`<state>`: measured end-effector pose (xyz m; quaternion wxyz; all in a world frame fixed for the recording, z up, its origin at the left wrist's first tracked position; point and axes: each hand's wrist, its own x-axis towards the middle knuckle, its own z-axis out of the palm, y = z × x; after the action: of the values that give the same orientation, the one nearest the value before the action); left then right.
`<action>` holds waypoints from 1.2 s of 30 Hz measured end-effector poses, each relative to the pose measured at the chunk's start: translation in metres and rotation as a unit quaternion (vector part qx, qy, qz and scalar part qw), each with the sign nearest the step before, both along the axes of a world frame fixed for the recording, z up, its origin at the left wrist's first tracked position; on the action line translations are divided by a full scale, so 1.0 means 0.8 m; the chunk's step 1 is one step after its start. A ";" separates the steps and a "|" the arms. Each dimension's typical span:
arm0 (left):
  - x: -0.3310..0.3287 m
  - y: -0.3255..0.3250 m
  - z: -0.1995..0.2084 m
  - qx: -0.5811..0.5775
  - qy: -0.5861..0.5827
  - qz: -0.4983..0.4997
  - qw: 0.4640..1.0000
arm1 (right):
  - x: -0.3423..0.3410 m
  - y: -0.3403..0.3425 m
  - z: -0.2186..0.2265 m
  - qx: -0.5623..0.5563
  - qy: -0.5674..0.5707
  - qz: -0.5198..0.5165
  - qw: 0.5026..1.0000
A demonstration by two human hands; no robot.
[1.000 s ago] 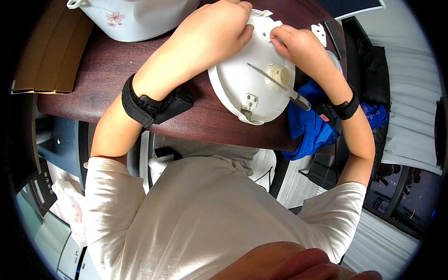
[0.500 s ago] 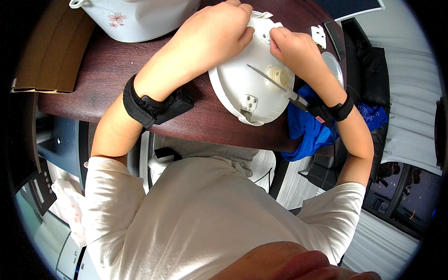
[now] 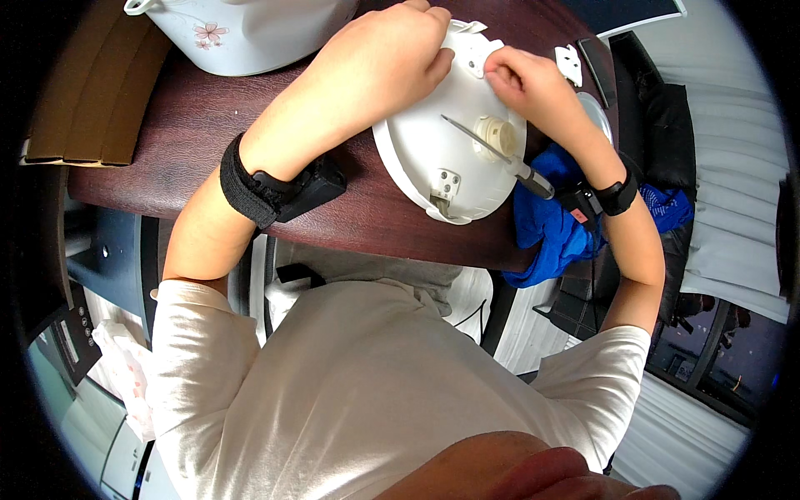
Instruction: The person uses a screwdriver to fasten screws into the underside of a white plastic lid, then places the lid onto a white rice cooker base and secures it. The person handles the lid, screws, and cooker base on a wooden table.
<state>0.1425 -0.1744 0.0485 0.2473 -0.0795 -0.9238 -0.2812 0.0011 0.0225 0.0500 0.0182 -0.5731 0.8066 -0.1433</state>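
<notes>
White plastic makes up the rounded shell [image 3: 417,154], which lies on the table at the far middle of the scene with both hands at its far part. The right hand [image 3: 537,87] has its thumb and fingers bent in close together beside a white bracket [image 3: 474,60] with dark screws; whether anything small sits between them I cannot tell. The left hand [image 3: 392,62] curls at the shell's far left side, back of the hand upward; its fingertips are hidden, so I cannot tell what it grips.

Nearer, a screwdriver [image 3: 521,171] lies aslant over the shell, its tip pointing far left and its grey handle jutting past the right edge. Its shaft runs by the near side of a cream round fitting [image 3: 497,137]. Left of that and nearer is a metal bracket [image 3: 448,181] with several screws.

Blue cloth [image 3: 546,217] lies just right of the shell, near the table edge. Farther right are a small white piece [image 3: 569,65] and a dark flat object [image 3: 596,71]. Far left stands a white basin [image 3: 250,37] with a pink flower, and left of it brown cardboard [image 3: 92,92]. Everything rests around a dark red-brown table [image 3: 225,117].
</notes>
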 end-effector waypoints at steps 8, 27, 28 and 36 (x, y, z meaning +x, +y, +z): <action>-0.001 -0.001 -0.003 -0.017 0.001 0.005 1.000 | 0.004 0.014 0.026 0.119 0.141 -0.029 0.983; 0.001 -0.001 0.000 -0.011 -0.005 -0.003 1.000 | 0.003 0.049 0.007 0.168 0.085 0.017 0.982; 0.001 -0.001 -0.001 -0.013 -0.001 -0.004 1.000 | -0.001 0.047 0.009 0.153 0.064 0.002 0.986; 0.001 -0.001 -0.001 -0.013 0.001 0.002 1.000 | -0.005 0.004 0.001 0.015 -0.243 -0.122 0.962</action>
<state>0.1431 -0.1751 0.0480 0.2476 -0.0811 -0.9274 -0.2686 -0.0027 0.0258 0.0512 0.2051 -0.4174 0.8440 -0.2672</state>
